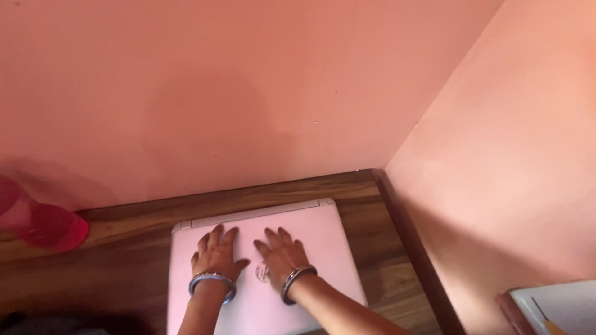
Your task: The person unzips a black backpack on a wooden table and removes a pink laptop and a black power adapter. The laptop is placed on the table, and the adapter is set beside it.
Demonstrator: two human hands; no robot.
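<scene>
Your left hand (215,254) and your right hand (282,253) lie flat, palms down, side by side on the lid of a closed white laptop (323,248) — fingers spread and gripping nothing, fingertips pointing toward the wall. Each wrist carries a bangle (blue on the left, darker with a gold edge on the right).

The laptop lies on the wooden table (124,260), close to the far right corner. Its hinge edge faces the back edge of the table, and that long side runs roughly left to right, tilted a little so the right end sits farther back; the near end runs out of view at the bottom.

The table is dark, grained wood with a raised strip along its right edge. Two salmon-pink walls (248,93) meet in a corner just behind it. By the table's left edge a blurred pink-red bottle (37,220) lies near the back. At the lower right — beyond the table — a pale sheet (559,307) with a pencil on it shows.
</scene>
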